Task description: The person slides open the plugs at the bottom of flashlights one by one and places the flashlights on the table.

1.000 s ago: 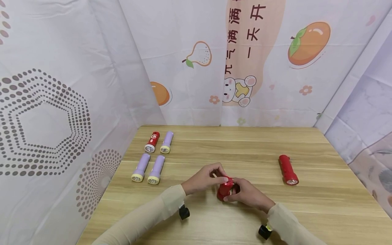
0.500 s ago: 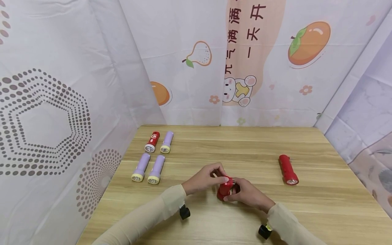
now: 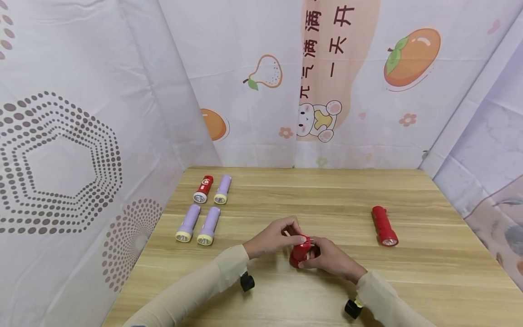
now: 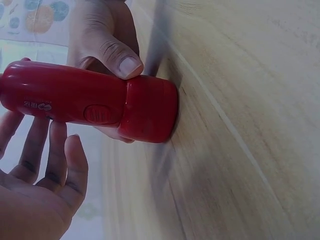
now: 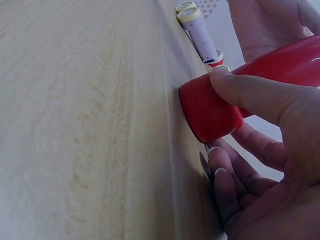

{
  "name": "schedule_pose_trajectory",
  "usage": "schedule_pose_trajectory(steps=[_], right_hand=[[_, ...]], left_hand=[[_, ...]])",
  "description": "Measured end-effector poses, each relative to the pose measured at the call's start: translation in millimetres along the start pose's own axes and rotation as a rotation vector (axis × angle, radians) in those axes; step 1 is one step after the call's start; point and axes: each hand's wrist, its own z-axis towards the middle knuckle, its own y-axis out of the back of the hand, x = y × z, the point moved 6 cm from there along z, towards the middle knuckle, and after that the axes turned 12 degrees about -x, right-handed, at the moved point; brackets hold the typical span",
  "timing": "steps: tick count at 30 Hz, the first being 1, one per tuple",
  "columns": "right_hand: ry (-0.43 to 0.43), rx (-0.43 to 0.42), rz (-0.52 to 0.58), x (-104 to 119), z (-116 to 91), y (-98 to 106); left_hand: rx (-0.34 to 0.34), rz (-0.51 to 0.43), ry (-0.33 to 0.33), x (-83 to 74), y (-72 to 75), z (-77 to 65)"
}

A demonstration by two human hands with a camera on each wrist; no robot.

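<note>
A red flashlight [image 3: 301,252] stands lens-down on the wooden table between the two hands. Two metal prongs [image 3: 312,242] stick out near its upper end, on the right. The left hand [image 3: 274,237] grips that upper end, its thumb on top; in the left wrist view its fingers [image 4: 57,145] touch the side that bears a switch and a white print. Lower down, the right hand [image 3: 332,258] holds the flashlight near its head, and the right wrist view shows the thumb [image 5: 245,92] against the red head [image 5: 205,107]. The lens faces the tabletop and is hidden.
To the left on the table [image 3: 261,200] lie a red flashlight with a white rim [image 3: 203,189] and three purple flashlights with yellow rims, one being the nearest purple flashlight [image 3: 209,226]. Another red flashlight [image 3: 384,227] lies at the right. Printed curtains [image 3: 261,122] stand behind the table.
</note>
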Motion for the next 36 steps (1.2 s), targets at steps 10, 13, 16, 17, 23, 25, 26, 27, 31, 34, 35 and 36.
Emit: schedule_pose_trajectory(steps=[10,13,16,17,23,25,26,27,31,34,35,36], right_hand=[[-0.004,-0.004,0.006,-1.9,0.6,1.1],[0.001,-0.003,0.0,-2.4,1.1,1.4],[-0.001,-0.003,-0.003,-2.3,1.2,1.4],[-0.002,-0.003,-0.004,-2.2,1.2,1.3],[0.0,-0.002,-0.007,-1.3,0.9,0.7],[0.002,-0.003,-0.006,-1.3,0.9,0.7],[0.003,-0.004,-0.006,-1.2,0.9,0.7],[0.002,-0.005,-0.004,-1.2,0.9,0.7],[0.005,-0.002,-0.001,-1.3,0.9,0.2],[0.007,0.001,0.001,-1.4,0.9,-0.2],[0.008,0.0,0.001,-1.5,0.9,-0.2],[0.009,-0.002,0.001,-1.6,0.9,0.0]], left_hand=[[0.011,0.001,0.023,-1.9,-0.9,1.5],[0.013,0.0,0.02,-2.5,-1.1,1.8],[0.015,0.0,0.02,-1.8,-1.2,2.4],[0.015,0.0,0.021,-1.8,-1.1,2.6],[0.023,0.007,0.033,-2.7,-0.6,3.1],[0.026,0.008,0.032,-3.0,-0.8,3.6],[0.027,0.01,0.032,-3.1,-1.0,3.9],[0.027,0.015,0.03,-3.3,-1.1,4.1],[0.026,0.028,0.034,-3.9,-1.2,4.8],[0.028,0.031,0.037,-3.4,-1.2,5.1],[0.029,0.031,0.035,-3.4,-1.2,5.2],[0.029,0.027,0.032,-3.7,-1.2,5.3]])
